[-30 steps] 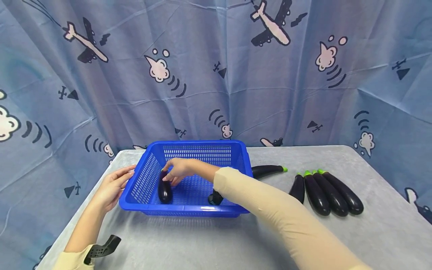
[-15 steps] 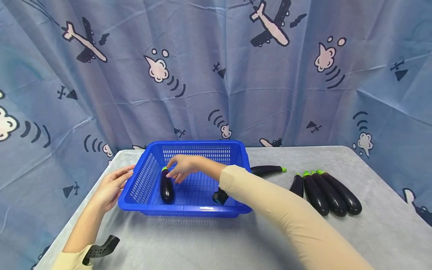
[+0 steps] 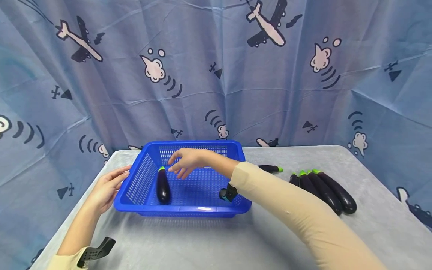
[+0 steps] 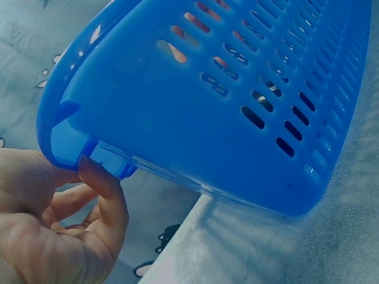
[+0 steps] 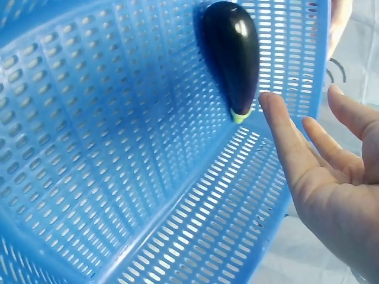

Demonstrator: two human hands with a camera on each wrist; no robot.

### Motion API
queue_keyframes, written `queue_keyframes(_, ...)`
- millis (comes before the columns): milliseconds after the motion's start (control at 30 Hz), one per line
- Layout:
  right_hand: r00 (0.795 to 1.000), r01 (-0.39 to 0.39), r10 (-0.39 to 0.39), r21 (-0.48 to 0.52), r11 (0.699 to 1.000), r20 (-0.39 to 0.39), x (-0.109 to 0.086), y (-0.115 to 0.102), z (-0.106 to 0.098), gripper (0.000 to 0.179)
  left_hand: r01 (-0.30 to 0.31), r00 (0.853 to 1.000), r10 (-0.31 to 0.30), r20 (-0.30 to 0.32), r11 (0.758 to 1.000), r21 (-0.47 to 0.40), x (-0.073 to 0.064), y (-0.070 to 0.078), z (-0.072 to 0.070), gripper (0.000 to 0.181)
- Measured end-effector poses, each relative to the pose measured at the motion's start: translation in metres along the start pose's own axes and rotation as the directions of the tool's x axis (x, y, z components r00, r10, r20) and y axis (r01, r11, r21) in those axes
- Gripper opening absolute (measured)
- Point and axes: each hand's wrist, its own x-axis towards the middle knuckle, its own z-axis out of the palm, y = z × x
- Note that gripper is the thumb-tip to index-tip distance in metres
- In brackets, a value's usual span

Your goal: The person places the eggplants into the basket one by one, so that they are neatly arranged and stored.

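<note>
My left hand point(image 3: 104, 190) pinches the blue basket point(image 3: 182, 209) at nine o'clock; my right hand point(image 3: 189, 160), fingers spread, hovers, the eggplant point(image 3: 163, 188) at its eight o'clock.

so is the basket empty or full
Neither. The basket holds one eggplant, lying near its left side; no others show inside in the head or right wrist view.

Basket point(image 3: 182, 208) — eggplant point(image 3: 163, 187) inside (left), other eggplants point(image 3: 324, 192) right

Blue curtain point(image 3: 195, 33) (plane-printed), grey table point(image 3: 189, 243)
</note>
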Motion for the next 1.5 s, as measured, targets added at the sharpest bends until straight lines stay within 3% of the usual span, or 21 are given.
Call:
queue_keyframes(267, 0.999, 0.035, -0.035, -0.046, 0.998, 0.000, -0.020, -0.004, -0.007, 0.044, -0.002, 1.000, 0.003, 0.016, 0.996, -0.087, 0.000, 0.000, 0.001, 0.030)
queue_keyframes(467, 0.998, 0.057, -0.059, -0.075, 0.996, -0.021, -0.035, -0.005, -0.011, 0.041, 0.016, 1.000, -0.018, -0.009, 0.988, -0.150, -0.001, 0.000, 0.003, 0.034)
queue_keyframes(800, 0.992, 0.084, -0.093, -0.110, 0.990, -0.082, -0.062, -0.004, -0.023, 0.040, 0.024, 0.999, -0.028, -0.018, 0.982, -0.185, -0.002, 0.000, 0.004, 0.036)
queue_keyframes(1500, 0.938, 0.168, -0.208, -0.160, 0.973, -0.278, -0.108, 0.020, -0.045, 0.039, 0.043, 0.999, -0.045, -0.009, 0.983, -0.180, -0.001, 0.000, 0.003, 0.035)
